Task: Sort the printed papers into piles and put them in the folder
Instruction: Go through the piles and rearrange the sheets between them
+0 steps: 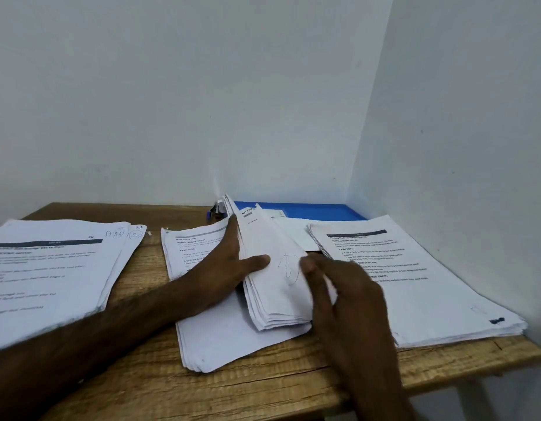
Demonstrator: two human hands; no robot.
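Soft even light, faint shadows; blurred print, wide-angle edge warping

wooden table (pixel 263 387), three paper piles: left pile (pixel 50 268), middle pile (pixel 220 338), right pile (pixel 430 299), blue folder (pixel 318 211) at back

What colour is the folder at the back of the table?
Bright blue; the folder shows in the head view.

- Three flat piles of printed papers are counted on the wooden table (pixel 160 387): the left pile (pixel 47 268), the middle pile (pixel 220 338) and the right pile (pixel 415 284).
- One lifted bundle of sheets (pixel 272 287) is counted over the middle pile.
- One blue folder (pixel 318 211) is seen.
- One stapler (pixel 216 211) is seen.
- Two hands are counted: the left hand (pixel 229 262) and the right hand (pixel 348 287).
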